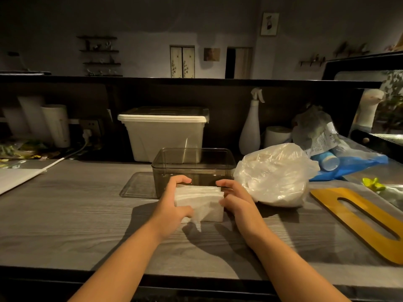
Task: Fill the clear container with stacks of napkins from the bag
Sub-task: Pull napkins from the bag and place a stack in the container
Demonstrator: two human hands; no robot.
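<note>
A white stack of napkins (201, 201) stands on the grey counter just in front of the clear smoky container (194, 165), whose inside looks empty. My left hand (174, 199) grips the stack's left end, fingers curled over its top and front. My right hand (234, 197) holds the right end, fingers curved over the top edge. The translucent white plastic bag (274, 174) with more napkins lies to the right of the container.
A clear flat lid (137, 185) lies left of the container. Behind it stands a white lidded bin (163, 131). A white spray bottle (250, 127), blue plastic (353, 163) and a yellow wooden slotted lid (359, 216) are on the right. The counter's front edge (196, 277) is near me.
</note>
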